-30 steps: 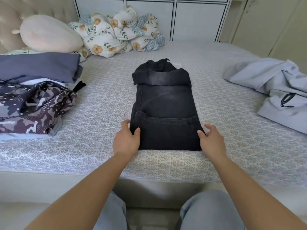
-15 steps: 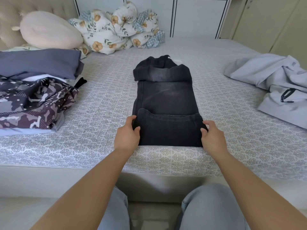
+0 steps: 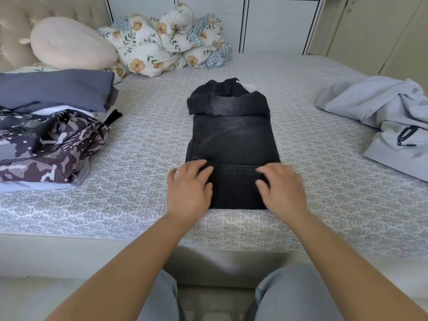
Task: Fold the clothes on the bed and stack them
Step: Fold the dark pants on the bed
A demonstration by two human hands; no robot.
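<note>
At the left of the frame, a stack of folded clothes [image 3: 51, 133] is seen on the bed [image 3: 143, 144]. At centre, the folded black jeans [image 3: 231, 140] lie flat; their near end is grasped at its left edge by the left hand [image 3: 188, 191] and at its right edge by the right hand [image 3: 281, 189], fingers curled. At right, a pale blue garment [image 3: 389, 121] lies unfolded.

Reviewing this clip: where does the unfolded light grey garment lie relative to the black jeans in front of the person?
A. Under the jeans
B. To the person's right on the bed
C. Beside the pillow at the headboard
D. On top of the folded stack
B: the light grey garment lies crumpled at the bed's right side, apart from the black jeans in the middle.
</note>
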